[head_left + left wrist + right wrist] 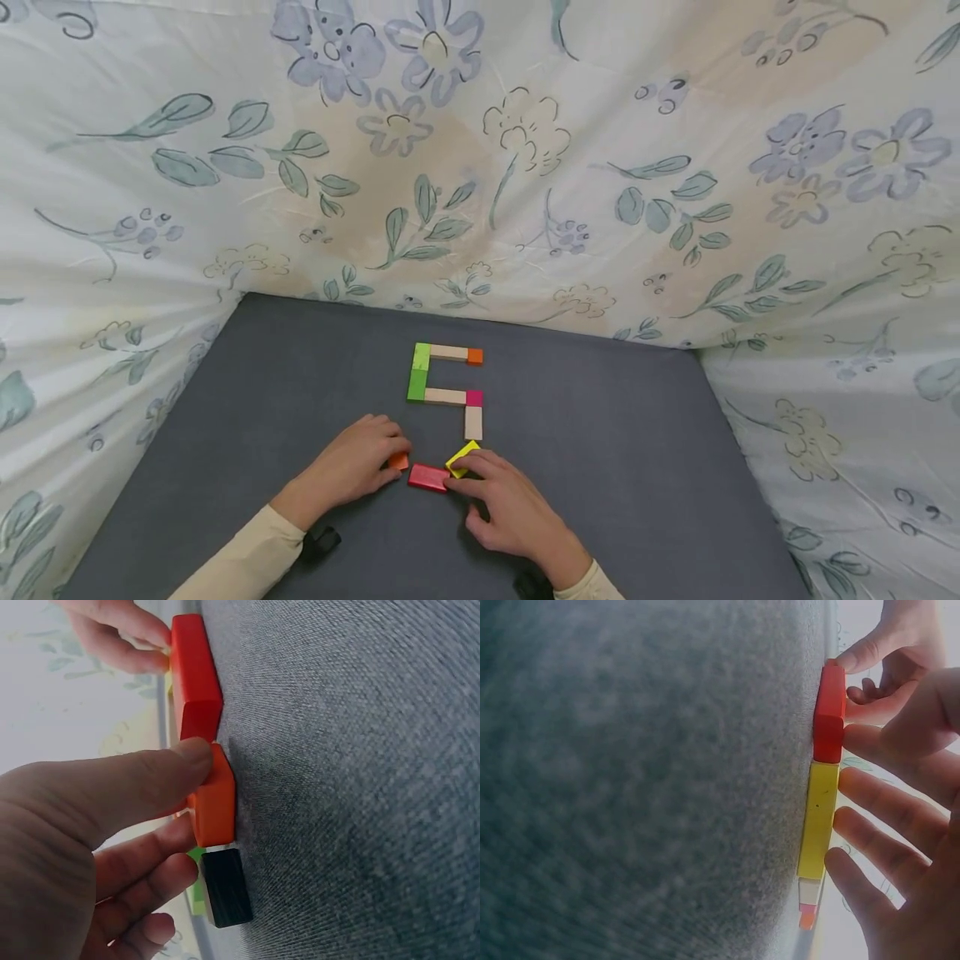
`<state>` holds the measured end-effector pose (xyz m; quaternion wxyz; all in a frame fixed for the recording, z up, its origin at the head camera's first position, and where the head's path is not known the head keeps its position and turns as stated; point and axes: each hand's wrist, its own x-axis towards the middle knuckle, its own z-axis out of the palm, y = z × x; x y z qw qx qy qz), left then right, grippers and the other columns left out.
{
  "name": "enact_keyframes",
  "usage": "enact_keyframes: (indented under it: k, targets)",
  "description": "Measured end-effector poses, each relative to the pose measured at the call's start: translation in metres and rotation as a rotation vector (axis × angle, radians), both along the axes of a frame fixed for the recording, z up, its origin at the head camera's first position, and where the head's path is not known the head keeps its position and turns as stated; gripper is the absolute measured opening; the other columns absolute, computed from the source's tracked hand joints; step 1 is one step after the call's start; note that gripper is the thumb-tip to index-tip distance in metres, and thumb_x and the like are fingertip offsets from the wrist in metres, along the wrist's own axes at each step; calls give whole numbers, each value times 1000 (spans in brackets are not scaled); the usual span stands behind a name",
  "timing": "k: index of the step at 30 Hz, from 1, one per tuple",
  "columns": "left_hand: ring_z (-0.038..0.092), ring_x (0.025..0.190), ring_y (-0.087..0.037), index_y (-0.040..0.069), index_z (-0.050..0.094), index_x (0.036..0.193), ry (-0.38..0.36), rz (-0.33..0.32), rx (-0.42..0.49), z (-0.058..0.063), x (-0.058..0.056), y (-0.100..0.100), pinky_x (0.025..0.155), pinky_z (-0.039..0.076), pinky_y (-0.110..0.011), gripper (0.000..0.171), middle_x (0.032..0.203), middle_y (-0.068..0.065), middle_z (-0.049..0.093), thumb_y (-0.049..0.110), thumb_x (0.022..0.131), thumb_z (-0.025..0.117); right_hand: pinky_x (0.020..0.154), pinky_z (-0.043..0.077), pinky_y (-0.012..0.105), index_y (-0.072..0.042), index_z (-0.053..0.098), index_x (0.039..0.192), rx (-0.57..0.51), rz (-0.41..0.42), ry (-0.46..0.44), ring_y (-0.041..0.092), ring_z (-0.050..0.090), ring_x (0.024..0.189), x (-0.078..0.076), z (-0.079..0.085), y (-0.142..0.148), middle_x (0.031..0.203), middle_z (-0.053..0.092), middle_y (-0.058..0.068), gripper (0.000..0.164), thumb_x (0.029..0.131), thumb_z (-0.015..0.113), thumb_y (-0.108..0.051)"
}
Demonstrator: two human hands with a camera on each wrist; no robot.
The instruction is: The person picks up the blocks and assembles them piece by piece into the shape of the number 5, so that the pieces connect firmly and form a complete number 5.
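Observation:
In the head view my left hand [352, 461] pinches an orange block [398, 461] between thumb and fingers, down on the dark cloth. A red block [429, 477] lies flat just right of it. My right hand [513, 504] has its fingers stretched out, with fingertips at the red block and at a slanted yellow block [462, 457]. Seen from the right wrist, the yellow block [819, 821] stands close to the red block [829, 712]. A dark block [226, 888] lies beside the orange block [215, 801] in the left wrist view; the left hand hides it from the head camera.
Farther back, light green [422, 357] and green [417, 385] blocks, plain wood blocks [448, 352], an orange block [475, 357] and a pink block [474, 398] form an angular line. A wood block [473, 422] extends below the pink one. Flowered cloth [480, 208] hangs around the table.

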<state>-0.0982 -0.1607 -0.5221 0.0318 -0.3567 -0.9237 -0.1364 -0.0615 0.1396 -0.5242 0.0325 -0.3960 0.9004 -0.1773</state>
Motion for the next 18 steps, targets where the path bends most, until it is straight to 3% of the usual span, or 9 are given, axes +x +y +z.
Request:
enact_keyframes:
  k: [12, 18]
  targets:
    - [62, 104, -21, 14, 82, 115, 9, -35, 2, 3, 1, -5, 92, 54, -45, 38, 108, 0, 71, 28, 83, 97, 113, 50, 42, -25, 74, 144, 24, -7, -20, 15, 53, 134, -1, 1, -1, 145, 61, -6, 50, 95, 70, -18]
    - [62, 102, -20, 16, 82, 112, 25, -52, 8, 2, 3, -5, 89, 53, -44, 32, 105, 2, 71, 24, 84, 96, 111, 51, 41, -26, 73, 144, 18, -9, -34, 13, 53, 133, 1, 0, 1, 144, 61, -7, 50, 94, 70, -18]
